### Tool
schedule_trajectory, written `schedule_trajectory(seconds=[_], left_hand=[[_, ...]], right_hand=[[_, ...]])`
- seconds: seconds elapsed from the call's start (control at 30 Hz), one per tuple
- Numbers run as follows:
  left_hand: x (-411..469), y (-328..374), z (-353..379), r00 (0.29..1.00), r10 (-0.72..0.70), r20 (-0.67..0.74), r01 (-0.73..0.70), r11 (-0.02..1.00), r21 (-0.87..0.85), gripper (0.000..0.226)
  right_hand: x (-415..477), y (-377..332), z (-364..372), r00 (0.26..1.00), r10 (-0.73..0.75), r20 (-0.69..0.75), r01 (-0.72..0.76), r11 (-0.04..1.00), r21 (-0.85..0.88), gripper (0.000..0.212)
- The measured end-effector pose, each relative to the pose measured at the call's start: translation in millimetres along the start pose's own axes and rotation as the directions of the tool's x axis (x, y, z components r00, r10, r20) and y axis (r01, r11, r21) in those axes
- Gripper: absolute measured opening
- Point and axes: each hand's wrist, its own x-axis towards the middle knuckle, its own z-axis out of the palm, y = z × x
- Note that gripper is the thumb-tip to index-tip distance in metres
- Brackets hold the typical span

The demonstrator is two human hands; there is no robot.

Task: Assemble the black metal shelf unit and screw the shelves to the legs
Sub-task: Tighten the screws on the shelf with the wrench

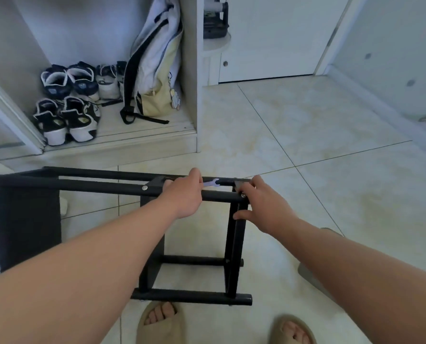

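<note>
Head cam: shelf lies on its side on the floor. Left hand curls over the top leg, fingers pinching a small wrench. Right hand grips the shelf's end corner by a screw. That wrench looks tiny and could easily slip off, and if the right hand lets go the frame probably wobbles.

The left hand and right hand grip one shelf unit and one wrench. Beyond the grip stand six shoes and one backpack.

Black shelf unit, seemingly sideways.
</note>
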Motion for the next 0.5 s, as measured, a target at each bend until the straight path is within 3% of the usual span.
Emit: schedule_trajectory(seconds=[0.13,0.33,0.5], left_hand=[[-60.7,19.5,1.9,0.997,-0.048,0.066,0.047,0.999,0.008,0.013],[-150.9,36.0,26.7,0.998,-0.031,0.048,0.030,0.999,0.014,0.018],[-200.0,37.3,52.5,0.995,-0.036,0.090,0.037,0.999,-0.012,0.018]], right_hand=[[-67.4,-15.4,5.6,0.998,0.051,0.024,-0.052,0.997,0.052,0.042],[-161.1,-37.4,35.6,0.997,0.066,-0.040,-0.065,0.998,0.022,0.038],[-220.4,-56.3,58.3,0.996,0.089,0.003,-0.089,0.995,0.046,0.039]])
